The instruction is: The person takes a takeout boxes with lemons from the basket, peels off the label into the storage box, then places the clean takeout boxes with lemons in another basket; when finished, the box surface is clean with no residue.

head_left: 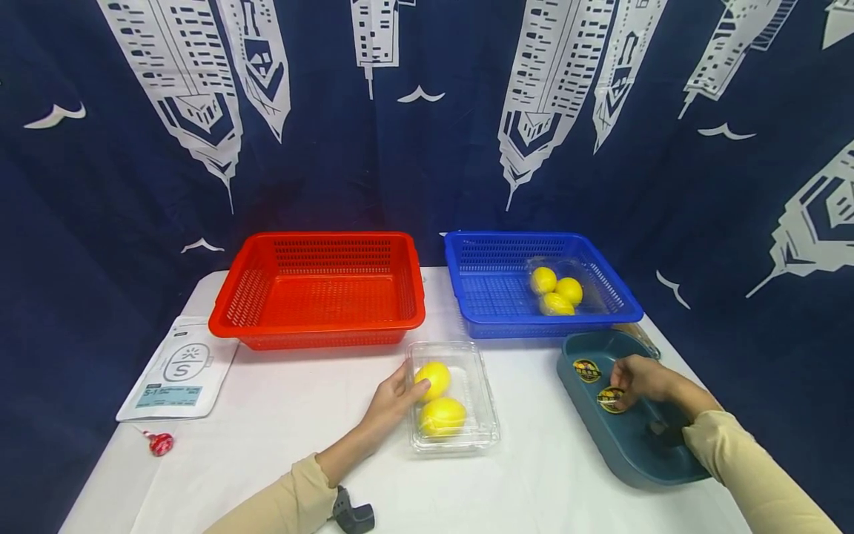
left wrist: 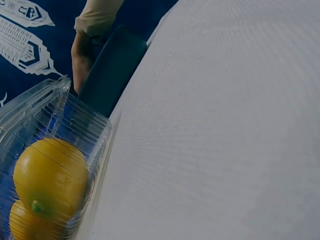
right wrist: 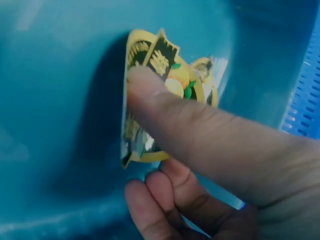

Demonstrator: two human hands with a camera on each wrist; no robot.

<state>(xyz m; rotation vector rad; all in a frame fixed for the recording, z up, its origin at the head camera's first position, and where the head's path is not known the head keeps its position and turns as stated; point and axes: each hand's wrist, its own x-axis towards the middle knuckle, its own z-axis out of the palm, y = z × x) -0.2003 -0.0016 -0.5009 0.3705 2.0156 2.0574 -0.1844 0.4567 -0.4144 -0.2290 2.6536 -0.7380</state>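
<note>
A clear plastic box [head_left: 472, 386] with two yellow lemons [head_left: 443, 417] inside rests on the white table. My left hand [head_left: 390, 404] grips the box's left side, thumb on top. From the left wrist view, the ribbed wall of the box stands close, a lemon [left wrist: 51, 177] showing through it. Over at the right, my right hand [head_left: 646, 380] reaches into a teal tub [head_left: 600, 436] and pinches a round black-and-gold label [head_left: 610, 399] between thumb and fingers. Fruit is printed on this label, as the right wrist view shows. Another such label [head_left: 587, 370] lies in the tub.
A red basket [head_left: 316, 326] stands at the back left. Beside it, a blue basket [head_left: 534, 326] holds another clear box with three lemons [head_left: 557, 293]. A white packet [head_left: 180, 367] and a red wrapped lollipop [head_left: 160, 444] lie on the left.
</note>
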